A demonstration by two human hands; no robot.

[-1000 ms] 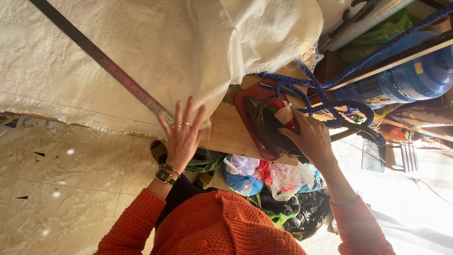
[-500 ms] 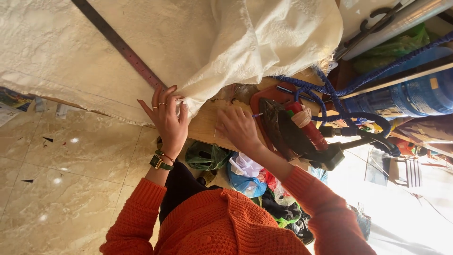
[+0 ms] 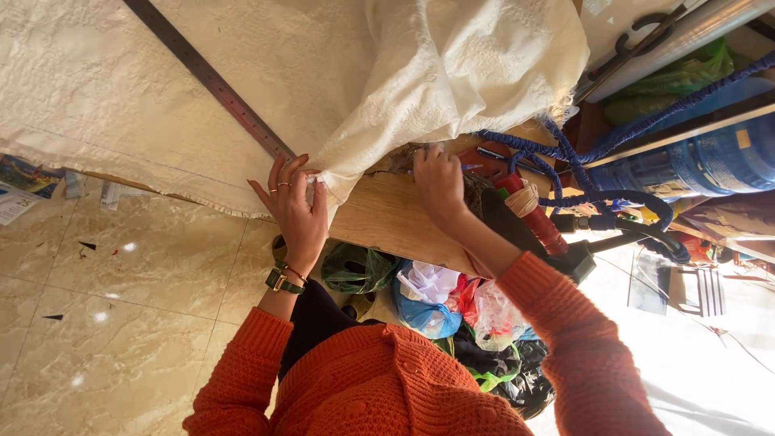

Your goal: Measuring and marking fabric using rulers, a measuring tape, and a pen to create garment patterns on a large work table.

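Wooden table (image 3: 387,218) over tile floor, mostly hidden under cream cloth (image 3: 242,73). Left hand (image 3: 295,206) pinches cloth edge beside metal ruler (image 3: 210,77). Right hand (image 3: 436,182) fingertips buried under cloth fold, grip unclear.

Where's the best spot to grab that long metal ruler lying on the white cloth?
Probably the long metal ruler is best taken at its near end, just beyond the left hand, coming from above. It lies flat and thin on the white cloth, so fingers would need to pinch its two long edges. That end is closest to the table's edge; the far end runs out of view.
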